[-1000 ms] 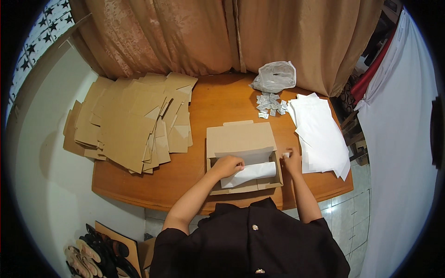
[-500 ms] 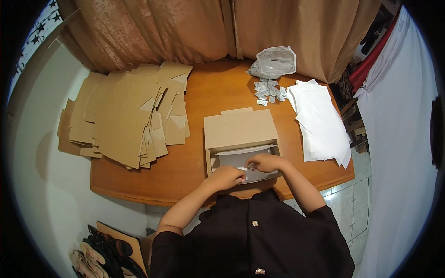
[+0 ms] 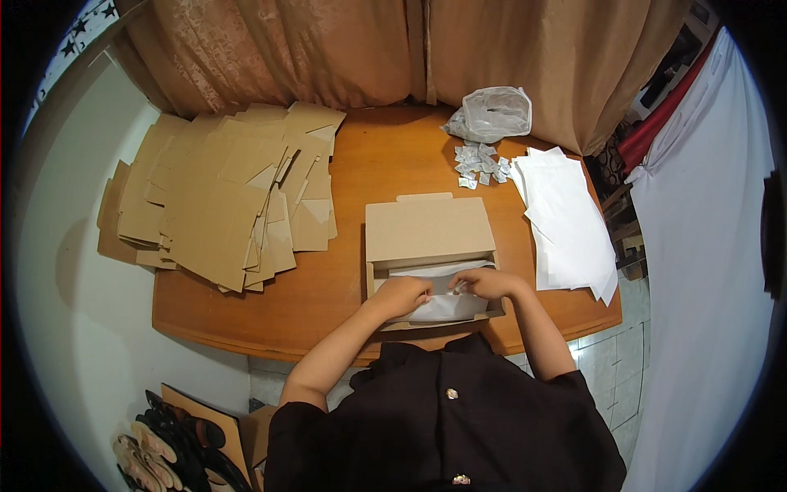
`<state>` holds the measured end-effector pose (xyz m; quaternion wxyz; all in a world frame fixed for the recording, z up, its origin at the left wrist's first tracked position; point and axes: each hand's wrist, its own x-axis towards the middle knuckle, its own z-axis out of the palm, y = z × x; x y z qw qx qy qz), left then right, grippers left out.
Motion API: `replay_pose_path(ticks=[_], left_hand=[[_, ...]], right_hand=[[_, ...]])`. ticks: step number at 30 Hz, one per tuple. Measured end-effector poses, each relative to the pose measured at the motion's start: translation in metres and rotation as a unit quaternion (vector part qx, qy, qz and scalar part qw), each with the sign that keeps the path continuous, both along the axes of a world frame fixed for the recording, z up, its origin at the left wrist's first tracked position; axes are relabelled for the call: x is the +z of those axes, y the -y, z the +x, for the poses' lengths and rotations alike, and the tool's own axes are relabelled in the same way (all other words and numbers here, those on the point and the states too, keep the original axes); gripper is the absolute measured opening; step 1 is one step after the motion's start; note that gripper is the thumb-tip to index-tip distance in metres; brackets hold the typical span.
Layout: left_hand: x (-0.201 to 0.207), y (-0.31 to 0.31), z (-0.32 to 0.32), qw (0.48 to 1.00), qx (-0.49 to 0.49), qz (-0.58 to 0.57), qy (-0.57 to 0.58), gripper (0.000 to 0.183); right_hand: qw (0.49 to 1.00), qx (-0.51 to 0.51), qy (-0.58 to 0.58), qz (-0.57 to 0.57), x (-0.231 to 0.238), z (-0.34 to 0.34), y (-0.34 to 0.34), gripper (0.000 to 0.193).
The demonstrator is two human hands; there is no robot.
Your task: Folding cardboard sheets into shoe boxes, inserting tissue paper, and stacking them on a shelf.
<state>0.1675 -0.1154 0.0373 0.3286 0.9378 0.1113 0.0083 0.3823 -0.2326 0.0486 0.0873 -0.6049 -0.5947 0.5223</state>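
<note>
An open cardboard box (image 3: 429, 231) stands before me at the near side of the table, its lid tilted back. White paper (image 3: 449, 309) lines the inside, with its near part raised in a fold across the opening. Over the left part of the box, my left hand (image 3: 403, 297) has its fingers curled closed on the paper's edge. My right hand (image 3: 487, 284) reaches in from the right, its bent fingertips pinching the paper near the middle. The bottom of the box is mostly hidden by paper and hands.
Flat cardboard blanks (image 3: 221, 197) are heaped on the table's left. White sheets (image 3: 570, 221) lie stacked at the right. Behind the box are several small sachets (image 3: 479, 162) and a clear plastic bag (image 3: 496, 113). Shoes (image 3: 176, 443) stand on the floor at lower left.
The near part of the white paper has come up and inward over the box opening. Both hands have moved slightly away from me with it, and the right has shifted a little rightward.
</note>
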Motion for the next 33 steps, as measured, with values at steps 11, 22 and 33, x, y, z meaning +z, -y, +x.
replay_pose_path(ticks=[11,22,33], left_hand=[[-0.038,-0.005,0.016,0.995,0.005,0.080,-0.064,0.020],[0.029,0.012,-0.035,0.996,0.017,0.084,-0.035,0.030],[0.047,0.015,-0.047,0.990,0.039,0.124,0.055,0.043]], right_hand=[[0.930,-0.204,0.141,0.273,0.091,-0.024,0.019,0.032],[0.859,-0.117,0.342,0.364,0.037,-0.050,0.021,0.025],[0.859,-0.105,0.311,0.392,0.023,-0.073,0.035,0.005]])
